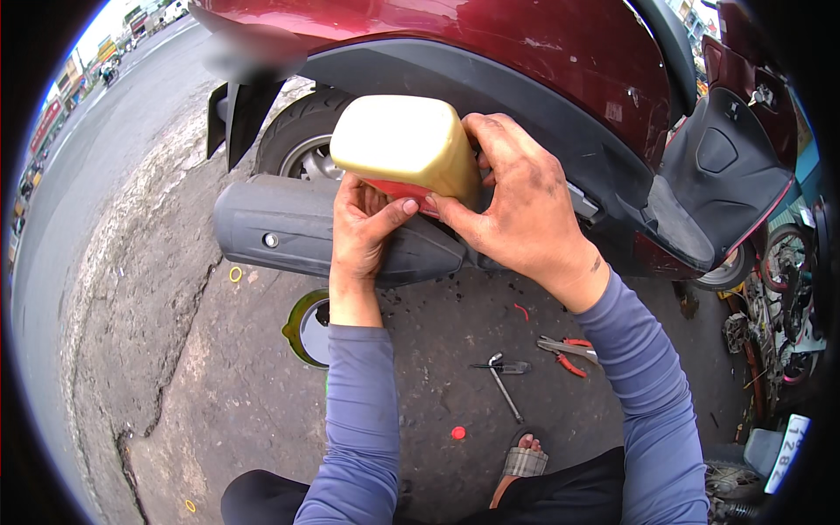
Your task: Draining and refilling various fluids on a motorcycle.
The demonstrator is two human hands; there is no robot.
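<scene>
Both my hands grip a gold plastic bottle (392,131) with a red label, tilted bottom-up above the black exhaust muffler (262,227) of a maroon scooter (525,39). My left hand (359,232) is closed on its lower left, thumb near the red part. My right hand (525,210) wraps round its right side, thumb against the label. The bottle's spout is hidden. Below the muffler, partly behind my left forearm, sits a round pan (302,337) with dark residue on it.
On the pavement lie an L-shaped wrench (506,389), a screwdriver (516,367), red-handled pliers (573,367), a red cap (458,432) and yellow rings (235,274). The rear wheel (289,144) is behind the muffler; parked bikes (783,262) stand right; a road (105,131) runs left.
</scene>
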